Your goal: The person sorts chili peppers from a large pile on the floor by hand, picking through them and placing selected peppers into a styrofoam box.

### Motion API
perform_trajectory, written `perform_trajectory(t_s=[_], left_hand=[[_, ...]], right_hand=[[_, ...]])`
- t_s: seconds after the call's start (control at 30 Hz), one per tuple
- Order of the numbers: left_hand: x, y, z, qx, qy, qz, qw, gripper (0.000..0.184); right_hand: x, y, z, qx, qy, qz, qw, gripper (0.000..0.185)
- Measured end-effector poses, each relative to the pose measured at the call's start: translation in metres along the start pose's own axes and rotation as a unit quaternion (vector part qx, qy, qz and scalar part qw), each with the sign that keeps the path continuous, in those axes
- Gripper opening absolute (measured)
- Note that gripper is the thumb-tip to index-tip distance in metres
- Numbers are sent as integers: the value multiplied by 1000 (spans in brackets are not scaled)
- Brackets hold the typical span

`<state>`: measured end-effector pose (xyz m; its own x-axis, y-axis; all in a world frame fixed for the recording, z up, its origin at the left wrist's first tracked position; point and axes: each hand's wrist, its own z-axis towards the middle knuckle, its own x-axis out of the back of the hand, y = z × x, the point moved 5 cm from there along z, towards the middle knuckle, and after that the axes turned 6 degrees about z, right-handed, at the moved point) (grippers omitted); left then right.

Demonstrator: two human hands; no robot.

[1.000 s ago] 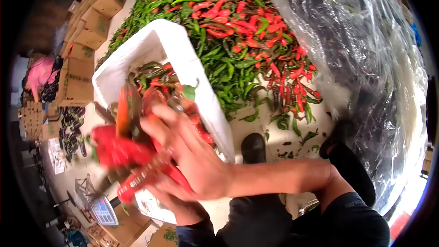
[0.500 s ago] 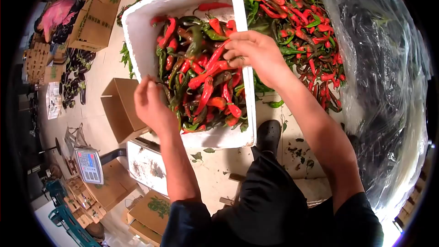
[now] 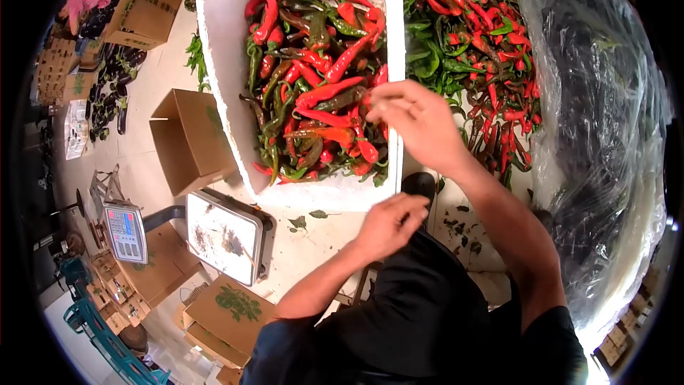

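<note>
A white foam box (image 3: 216, 64) holds a heap of red, green and dark peppers (image 3: 313, 93). Over the box's right side is my right hand (image 3: 417, 121), its fingers bent beside the peppers near the wall; whether a fingertip touches one is unclear. My left hand (image 3: 392, 224) is outside the box, just below its lower right corner, with fingers curled and partly together near my knee. No object shows in my left hand.
Loose peppers (image 3: 481, 50) lie right of the box, beside clear plastic sheeting (image 3: 598, 114). At left are an open carton (image 3: 189, 139), a scale platform (image 3: 224, 235) with its display (image 3: 126, 232), a flat carton (image 3: 231, 310) and eggplants (image 3: 110, 93). A shoe (image 3: 419, 185) is below the box.
My left hand has moved from the box's left side to below its right corner. My right hand has moved lower and right. The red peppers held a second ago are out of my hands.
</note>
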<state>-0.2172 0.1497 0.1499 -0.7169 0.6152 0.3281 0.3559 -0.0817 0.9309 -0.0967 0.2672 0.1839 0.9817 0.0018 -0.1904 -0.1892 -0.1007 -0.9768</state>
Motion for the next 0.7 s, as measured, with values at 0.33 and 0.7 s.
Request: perform_trajectory(t_s=[0.33,0.7], left_hand=[[140,-14,53,-123,252,508,815,25],[156,8,5,-62,234,459,855,20]], right_hand=[[-9,-52,38,75,-66,-4,995,31],[47,-2,-37,-112,96,-190,971,31]])
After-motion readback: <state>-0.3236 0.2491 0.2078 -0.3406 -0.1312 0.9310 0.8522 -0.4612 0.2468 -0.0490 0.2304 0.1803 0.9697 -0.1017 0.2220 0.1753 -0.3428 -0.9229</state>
